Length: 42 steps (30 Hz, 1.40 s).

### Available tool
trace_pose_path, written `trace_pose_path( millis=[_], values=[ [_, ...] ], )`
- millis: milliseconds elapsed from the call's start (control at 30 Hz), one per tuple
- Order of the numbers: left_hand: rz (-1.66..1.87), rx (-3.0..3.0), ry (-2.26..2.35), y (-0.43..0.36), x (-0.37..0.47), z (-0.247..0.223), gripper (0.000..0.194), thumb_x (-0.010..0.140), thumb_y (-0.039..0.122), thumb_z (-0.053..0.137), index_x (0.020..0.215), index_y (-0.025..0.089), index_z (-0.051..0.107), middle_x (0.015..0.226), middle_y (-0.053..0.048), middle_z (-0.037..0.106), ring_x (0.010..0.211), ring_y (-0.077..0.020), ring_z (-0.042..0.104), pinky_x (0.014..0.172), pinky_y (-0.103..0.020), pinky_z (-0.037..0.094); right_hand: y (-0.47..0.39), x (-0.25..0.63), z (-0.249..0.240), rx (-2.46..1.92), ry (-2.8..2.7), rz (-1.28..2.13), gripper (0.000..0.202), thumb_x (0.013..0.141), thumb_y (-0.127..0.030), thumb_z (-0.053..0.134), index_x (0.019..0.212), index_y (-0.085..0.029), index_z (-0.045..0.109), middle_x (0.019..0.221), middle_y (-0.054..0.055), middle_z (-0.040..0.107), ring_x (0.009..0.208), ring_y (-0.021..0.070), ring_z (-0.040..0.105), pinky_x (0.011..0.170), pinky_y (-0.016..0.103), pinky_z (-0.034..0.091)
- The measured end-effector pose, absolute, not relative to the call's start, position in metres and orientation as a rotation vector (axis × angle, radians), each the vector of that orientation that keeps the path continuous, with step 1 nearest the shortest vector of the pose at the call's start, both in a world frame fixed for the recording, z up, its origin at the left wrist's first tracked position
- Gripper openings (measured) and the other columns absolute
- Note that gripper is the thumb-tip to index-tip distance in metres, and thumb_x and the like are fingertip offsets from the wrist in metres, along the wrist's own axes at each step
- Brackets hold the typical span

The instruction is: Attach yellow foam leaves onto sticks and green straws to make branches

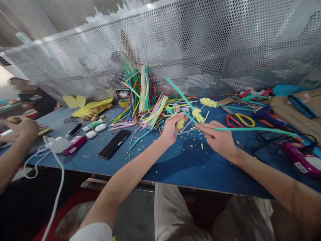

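My left hand [173, 128] is closed, its fingertips pinching a piece made of pipe cleaners. This piece has a teal stem [179, 92] pointing up and away, with fluffy yellow leaf-shaped tufts [198, 115] around it. My right hand [218, 140] pinches a long teal pipe cleaner [255, 129] near the left hand; its tail runs out to the right. Where the two teal lengths meet is hard to make out. Just beyond the hands lies another yellow tuft [208, 102] on a teal stem.
A big bundle of coloured pipe cleaners [144, 88] stands by the perforated metal screen [205, 43]. Scissors [240, 119] and a purple device [302, 160] lie on the right. A black phone [114, 144] and white cable [60, 167] are left, near another person's hand [26, 129].
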<state>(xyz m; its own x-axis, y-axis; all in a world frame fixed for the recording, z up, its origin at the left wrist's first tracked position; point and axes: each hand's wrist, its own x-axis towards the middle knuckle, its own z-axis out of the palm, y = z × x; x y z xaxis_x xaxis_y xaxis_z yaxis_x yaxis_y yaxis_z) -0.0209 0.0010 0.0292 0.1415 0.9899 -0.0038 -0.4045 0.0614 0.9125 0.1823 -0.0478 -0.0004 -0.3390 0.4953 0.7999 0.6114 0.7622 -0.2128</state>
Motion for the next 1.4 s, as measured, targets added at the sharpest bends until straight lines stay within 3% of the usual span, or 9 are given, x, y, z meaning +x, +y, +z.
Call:
trace_pose_path(
  millis=[333,467,633,733,900,1033,1167,1300,1400],
  values=[
    [1.254,1.041,0.738,-0.005,-0.015,0.024,0.026,0.069,0.037,0.083,0.086,0.019,0.074,0.084,-0.001,0.075,0.076,-0.0123,0.065,0.067,-0.024,0.046,-0.047,0.176,0.002,-1.077,-1.770,0.253,0.032,0.096,-0.030,0.055,0.124,-0.028,0.071,0.104,0.005,0.077,0.094,0.0235,0.071,0.084,0.037,0.057],
    [1.238,1.062,0.764,-0.005,-0.016,0.026,0.027,0.069,0.040,0.083,0.084,0.019,0.074,0.083,-0.001,0.075,0.077,-0.0137,0.067,0.071,-0.025,0.047,-0.042,0.176,-0.002,-1.045,-1.692,0.504,0.033,0.096,-0.036,0.054,0.123,-0.027,0.071,0.113,0.005,0.075,0.107,0.0258,0.068,0.094,0.043,0.054],
    [1.117,1.178,0.654,-0.007,-0.022,0.028,0.027,0.069,0.043,0.083,0.079,0.020,0.074,0.079,-0.003,0.073,0.073,-0.0153,0.066,0.070,-0.028,0.048,-0.030,0.184,-0.015,-0.983,-1.540,0.879,0.025,0.086,-0.046,0.067,0.097,-0.027,0.079,0.102,0.003,0.077,0.095,0.0279,0.070,0.085,0.044,0.057],
    [0.980,1.310,0.583,-0.009,-0.026,0.029,0.028,0.071,0.045,0.081,0.075,0.019,0.074,0.077,-0.005,0.072,0.073,-0.0156,0.065,0.070,-0.029,0.048,-0.024,0.192,-0.018,-0.938,-1.453,1.017,0.032,0.080,-0.050,0.071,0.098,-0.025,0.079,0.100,0.006,0.077,0.096,0.0286,0.070,0.084,0.046,0.057],
    [0.797,1.598,0.559,-0.013,-0.029,0.033,0.031,0.076,0.049,0.076,0.073,0.018,0.075,0.076,-0.006,0.071,0.074,-0.0160,0.064,0.074,-0.030,0.049,-0.014,0.211,-0.007,-0.942,-1.428,0.980,0.039,0.080,-0.052,0.073,0.110,-0.028,0.077,0.091,0.005,0.077,0.077,0.0214,0.069,0.069,0.039,0.057],
    [0.706,1.772,0.531,-0.015,-0.029,0.036,0.029,0.079,0.048,0.074,0.079,0.019,0.077,0.080,-0.007,0.072,0.078,-0.0161,0.064,0.076,-0.030,0.049,-0.008,0.234,0.010,-0.961,-1.792,0.758,0.030,0.074,-0.051,0.079,0.096,-0.030,0.081,0.086,0.004,0.077,0.079,0.0224,0.069,0.072,0.037,0.056],
    [0.677,1.840,0.536,-0.015,-0.027,0.036,0.030,0.081,0.049,0.071,0.081,0.019,0.077,0.082,-0.008,0.073,0.079,-0.0175,0.065,0.077,-0.031,0.050,-0.008,0.247,0.022,-0.924,-2.053,0.599,0.021,0.078,-0.047,0.076,0.087,-0.029,0.081,0.084,0.002,0.076,0.076,0.0207,0.069,0.073,0.035,0.055],
    [0.799,1.950,0.605,-0.014,-0.028,0.034,0.030,0.087,0.047,0.065,0.085,0.019,0.076,0.083,-0.007,0.073,0.078,-0.0167,0.064,0.076,-0.030,0.048,-0.005,0.248,0.022,-1.037,-1.923,0.596,0.032,0.088,-0.044,0.066,0.115,-0.029,0.074,0.078,0.000,0.074,0.057,0.0150,0.061,0.060,0.032,0.053],
    [0.951,2.152,0.702,-0.012,-0.029,0.034,0.027,0.090,0.043,0.061,0.087,0.021,0.076,0.087,-0.006,0.074,0.082,-0.0170,0.063,0.079,-0.031,0.048,0.003,0.249,0.020,-1.023,-1.795,0.565,0.036,0.089,-0.045,0.065,0.121,-0.030,0.070,0.098,0.004,0.075,0.075,0.0189,0.068,0.069,0.035,0.057]
  ],
)
